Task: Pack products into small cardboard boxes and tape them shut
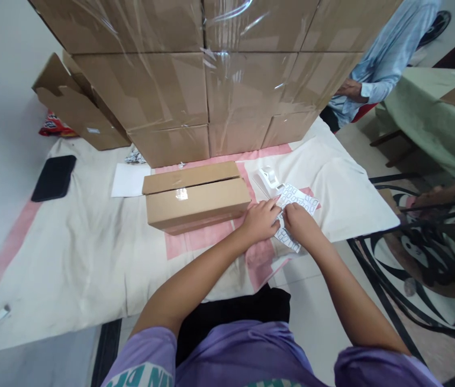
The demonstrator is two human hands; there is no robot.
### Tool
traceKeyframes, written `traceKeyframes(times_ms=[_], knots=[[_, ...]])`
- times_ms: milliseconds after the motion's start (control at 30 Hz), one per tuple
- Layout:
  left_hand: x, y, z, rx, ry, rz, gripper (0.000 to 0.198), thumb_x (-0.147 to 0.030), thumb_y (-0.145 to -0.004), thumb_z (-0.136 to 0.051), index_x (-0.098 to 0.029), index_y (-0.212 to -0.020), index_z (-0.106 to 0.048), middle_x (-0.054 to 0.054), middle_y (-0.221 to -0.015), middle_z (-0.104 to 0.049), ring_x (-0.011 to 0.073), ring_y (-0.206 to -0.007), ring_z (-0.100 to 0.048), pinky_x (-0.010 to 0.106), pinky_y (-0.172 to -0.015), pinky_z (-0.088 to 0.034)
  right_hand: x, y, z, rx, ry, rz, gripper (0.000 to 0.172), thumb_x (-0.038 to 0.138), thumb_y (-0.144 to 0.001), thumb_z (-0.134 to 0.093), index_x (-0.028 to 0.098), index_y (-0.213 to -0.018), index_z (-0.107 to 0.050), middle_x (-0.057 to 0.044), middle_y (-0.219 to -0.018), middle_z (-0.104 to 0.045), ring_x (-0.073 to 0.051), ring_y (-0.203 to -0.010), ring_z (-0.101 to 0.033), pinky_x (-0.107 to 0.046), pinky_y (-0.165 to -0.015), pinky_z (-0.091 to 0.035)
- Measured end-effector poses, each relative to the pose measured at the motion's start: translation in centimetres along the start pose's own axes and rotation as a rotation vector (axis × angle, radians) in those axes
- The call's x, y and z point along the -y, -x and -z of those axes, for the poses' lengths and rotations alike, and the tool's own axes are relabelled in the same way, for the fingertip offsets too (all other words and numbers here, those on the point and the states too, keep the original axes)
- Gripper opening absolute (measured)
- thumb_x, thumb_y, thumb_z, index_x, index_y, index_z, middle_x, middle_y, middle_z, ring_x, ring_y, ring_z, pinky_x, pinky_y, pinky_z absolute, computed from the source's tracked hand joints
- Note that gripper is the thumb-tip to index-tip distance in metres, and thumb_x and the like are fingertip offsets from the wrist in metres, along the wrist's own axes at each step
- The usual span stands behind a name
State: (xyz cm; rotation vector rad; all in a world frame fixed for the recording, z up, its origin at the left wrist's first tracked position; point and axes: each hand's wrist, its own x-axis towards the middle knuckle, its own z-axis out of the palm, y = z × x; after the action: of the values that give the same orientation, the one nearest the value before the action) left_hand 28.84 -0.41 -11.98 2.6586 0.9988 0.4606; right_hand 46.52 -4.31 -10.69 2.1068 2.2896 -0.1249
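Both my hands are together over a white sheet printed with small dark outlined shapes (306, 200), right of the cardboard box. The fingers of my left hand (262, 219) are bent at the sheet's left edge; whatever they pinch is too small to tell. My right hand (300, 221) is closed on the sheet's middle, its fingertips close to those of my left hand. A white tape dispenser (268, 180) stands just beyond my hands. The long brown cardboard box (197, 201) lies closed beside my left hand, a piece of clear tape on its top seam.
Stacked cardboard boxes wrapped in clear film (247, 86) rise behind the box. On the cloth-covered table (102, 252) lie a black phone-like slab (53, 178) and white paper (130, 180). An open carton (80, 110) stands at back left. A person in a blue shirt (388, 59) is at upper right.
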Motion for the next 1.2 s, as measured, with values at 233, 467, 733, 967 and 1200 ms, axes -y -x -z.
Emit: traceKeyframes(times_ms=[233, 467, 733, 967, 1200], knots=[[0.0, 0.0, 0.0, -0.013, 0.004, -0.001, 0.022, -0.030, -0.095, -0.055, -0.019, -0.112, -0.063, 0.010, -0.145, -0.059, 0.0251, -0.113, -0.062, 0.040, -0.091, -0.052, -0.4, -0.5, -0.1, 0.038, 0.022, 0.050, 0.015, 0.003, -0.089, -0.046, 0.015, -0.094, -0.054, -0.018, -0.098, -0.062, -0.029, -0.086, -0.056, -0.037, -0.073, -0.038], [-0.1, 0.2, 0.0, -0.029, 0.009, -0.002, 0.022, -0.029, -0.095, -0.056, -0.019, -0.112, -0.065, 0.010, -0.144, -0.059, 0.0254, -0.113, -0.061, 0.040, -0.095, -0.050, -1.5, 0.0, -0.3, -0.018, -0.046, 0.117, 0.014, 0.015, -0.100, -0.038, 0.019, -0.093, -0.050, -0.014, -0.097, -0.062, -0.028, -0.088, -0.057, -0.036, -0.074, -0.041], [-0.1, 0.3, 0.1, -0.031, 0.018, -0.006, 0.022, -0.028, -0.095, -0.054, -0.018, -0.113, -0.065, 0.011, -0.132, -0.063, 0.0254, -0.111, -0.060, 0.041, -0.095, -0.049, -1.7, 1.3, -1.4, -0.190, -0.193, 0.121, 0.022, 0.029, -0.105, -0.034, 0.023, -0.092, -0.050, -0.011, -0.093, -0.061, -0.028, -0.092, -0.059, -0.040, -0.081, -0.046], [-0.1, 0.3, 0.2, -0.022, 0.021, -0.004, 0.024, -0.028, -0.097, -0.052, -0.018, -0.116, -0.065, 0.012, -0.136, -0.061, 0.0264, -0.114, -0.060, 0.041, -0.096, -0.049, -1.4, 1.7, -1.7, -0.339, -0.412, 0.079, 0.015, 0.034, -0.098, -0.055, 0.021, -0.104, -0.060, -0.009, -0.099, -0.060, -0.024, -0.084, -0.060, -0.041, -0.078, -0.052], [0.0, 0.3, 0.1, -0.022, 0.029, -0.008, 0.024, -0.028, -0.097, -0.053, -0.018, -0.114, -0.065, 0.011, -0.131, -0.063, 0.0266, -0.112, -0.060, 0.042, -0.096, -0.050, -1.3, 1.7, -1.5, -0.343, -0.436, 0.147, 0.015, 0.029, -0.101, -0.050, 0.022, -0.096, -0.062, -0.009, -0.097, -0.060, -0.025, -0.091, -0.062, -0.042, -0.086, -0.053]])
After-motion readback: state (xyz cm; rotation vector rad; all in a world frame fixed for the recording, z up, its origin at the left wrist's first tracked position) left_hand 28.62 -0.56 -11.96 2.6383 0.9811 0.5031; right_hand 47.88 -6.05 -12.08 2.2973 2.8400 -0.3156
